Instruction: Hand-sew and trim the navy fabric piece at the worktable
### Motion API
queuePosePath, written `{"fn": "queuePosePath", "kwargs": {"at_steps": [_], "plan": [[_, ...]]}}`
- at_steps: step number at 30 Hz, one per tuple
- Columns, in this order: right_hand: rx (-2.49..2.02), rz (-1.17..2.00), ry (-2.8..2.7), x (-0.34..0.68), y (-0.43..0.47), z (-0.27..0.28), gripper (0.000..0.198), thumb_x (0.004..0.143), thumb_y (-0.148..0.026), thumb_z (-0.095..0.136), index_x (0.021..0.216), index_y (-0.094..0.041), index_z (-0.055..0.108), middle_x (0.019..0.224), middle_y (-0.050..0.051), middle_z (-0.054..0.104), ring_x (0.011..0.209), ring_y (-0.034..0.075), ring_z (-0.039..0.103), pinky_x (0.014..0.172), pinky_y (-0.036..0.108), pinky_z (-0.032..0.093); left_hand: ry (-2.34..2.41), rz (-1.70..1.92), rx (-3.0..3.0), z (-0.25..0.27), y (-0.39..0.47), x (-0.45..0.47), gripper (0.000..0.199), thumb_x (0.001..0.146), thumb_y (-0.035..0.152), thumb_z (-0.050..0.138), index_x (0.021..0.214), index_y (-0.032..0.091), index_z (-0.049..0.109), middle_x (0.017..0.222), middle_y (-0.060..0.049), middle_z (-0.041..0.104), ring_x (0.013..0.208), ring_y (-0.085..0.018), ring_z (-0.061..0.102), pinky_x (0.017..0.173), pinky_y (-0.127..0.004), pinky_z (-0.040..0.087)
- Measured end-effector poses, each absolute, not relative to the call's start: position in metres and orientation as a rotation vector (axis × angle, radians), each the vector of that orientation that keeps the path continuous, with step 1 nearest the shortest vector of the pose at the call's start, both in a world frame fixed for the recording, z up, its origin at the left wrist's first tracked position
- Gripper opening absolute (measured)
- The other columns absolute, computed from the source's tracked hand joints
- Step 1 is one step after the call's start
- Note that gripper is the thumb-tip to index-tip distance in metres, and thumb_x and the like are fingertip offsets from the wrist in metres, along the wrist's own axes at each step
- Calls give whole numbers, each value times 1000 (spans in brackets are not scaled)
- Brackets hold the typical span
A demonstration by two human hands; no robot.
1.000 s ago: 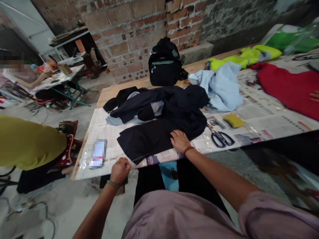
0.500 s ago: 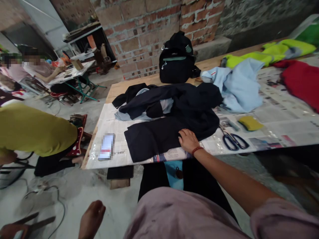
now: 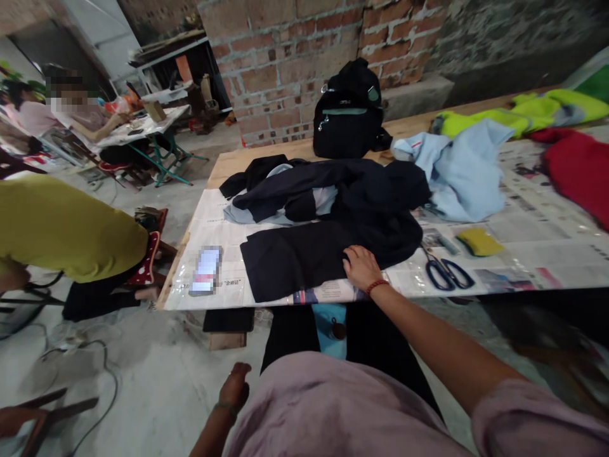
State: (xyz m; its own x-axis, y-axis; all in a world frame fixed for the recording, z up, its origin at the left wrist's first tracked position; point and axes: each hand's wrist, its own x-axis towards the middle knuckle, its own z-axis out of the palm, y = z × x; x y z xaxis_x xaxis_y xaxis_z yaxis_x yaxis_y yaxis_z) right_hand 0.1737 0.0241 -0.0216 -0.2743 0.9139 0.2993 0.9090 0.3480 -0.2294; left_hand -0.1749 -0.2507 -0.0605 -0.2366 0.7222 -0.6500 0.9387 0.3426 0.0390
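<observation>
Since a moment ago our left hand (image 3: 234, 387) has left the table edge and dropped down beside our body, where it now hangs low near our waist, fingers loosely curled around nothing that we can make out. Our view has also slid a little to the left.

Biggest before us is the table (image 3: 295, 152), its wooden top covered with newspaper under clear plastic sheet. On it, right in front of us, lies the dark garment (image 3: 328, 222), a heap of navy cloth with a pale lining showing, and a flat panel spread toward the near edge. Behind it stands a black backpack (image 3: 349, 111); to the right lie a light blue garment (image 3: 464, 174), a yellow-green one (image 3: 523, 108) and a red one (image 3: 580, 171). Smaller things follow: scissors (image 3: 447, 273), a yellow pad (image 3: 479, 241), and a phone (image 3: 206, 271) near the left edge.

Our right hand (image 3: 361, 266) rests palm down on the near right corner of the flat dark panel, pressing it flat and not gripping it.

We judge the cloth soft, light and limp; it will sag and fold wherever it is lifted, and may slide on the slick plastic. A pinch at a seam or corner, with the other hand holding the panel down, looks the surest hold.
</observation>
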Motion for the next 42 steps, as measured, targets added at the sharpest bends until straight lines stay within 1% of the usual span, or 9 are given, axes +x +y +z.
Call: {"fn": "queuePosePath", "kwargs": {"at_steps": [7,16,20,23,26,29,33,39,42], "plan": [[-1590,17,-2232,175,25,-21,32,82,-25,43,110,-14,54,115,11,51,111,25,39,95,36,28,2004,-546,1559,-56,-231,-165,36,70,1,46,99,16,59,136,-9,38,116,-19,46,91,-27,37],[-1526,62,-2123,179,24,-20,28,82,-25,41,102,-14,57,108,10,55,108,23,42,96,34,30,2027,-270,1715,-11,-210,-143,20,81,15,40,80,20,60,100,-5,62,90,-15,60,78,-23,42],[-1470,38,-1934,181,22,-15,24,83,-23,40,95,-14,59,102,9,58,101,21,47,90,33,35,2094,178,1809,7,-187,-138,25,83,28,38,68,19,57,83,-6,63,79,-17,61,74,-26,45],[-1426,15,-1824,182,18,-15,22,82,-21,41,93,-15,60,100,9,60,98,20,49,86,34,38,2122,742,1775,20,-163,-138,20,79,28,41,83,19,58,101,-8,60,88,-17,59,77,-27,46],[-1394,-4,-1731,192,7,-23,21,80,-21,43,91,-15,60,97,9,60,96,20,50,85,34,39,2129,999,1428,33,-140,-139,36,75,40,48,103,18,54,95,-7,60,69,-16,60,58,-27,49],[-1437,-16,-1722,212,-8,-29,23,78,-20,45,93,-14,61,99,10,59,97,21,50,88,36,38,2080,989,1126,41,-120,-138,58,72,47,51,121,18,41,91,-7,59,55,-13,57,41,-22,41],[-1589,-2,-1908,238,-17,-25,32,75,-18,47,104,-16,59,104,9,59,97,23,48,84,37,36,2054,943,989,43,-100,-132,66,68,41,60,125,17,37,77,-1,55,47,-9,51,40,-19,37],[-1710,123,-1974,245,3,-5,18,75,-23,49,78,-19,66,78,8,60,81,22,48,74,35,34,1825,1163,943,62,-82,-127,49,69,34,59,115,20,49,53,10,35,34,-3,36,33,-15,25],[-1660,168,-1905,252,8,3,21,75,-25,46,78,-16,64,79,9,61,81,21,50,75,34,35,1749,1187,856,86,-76,-135,35,64,32,63,95,16,58,52,9,40,29,-1,30,29,-16,19]]}}
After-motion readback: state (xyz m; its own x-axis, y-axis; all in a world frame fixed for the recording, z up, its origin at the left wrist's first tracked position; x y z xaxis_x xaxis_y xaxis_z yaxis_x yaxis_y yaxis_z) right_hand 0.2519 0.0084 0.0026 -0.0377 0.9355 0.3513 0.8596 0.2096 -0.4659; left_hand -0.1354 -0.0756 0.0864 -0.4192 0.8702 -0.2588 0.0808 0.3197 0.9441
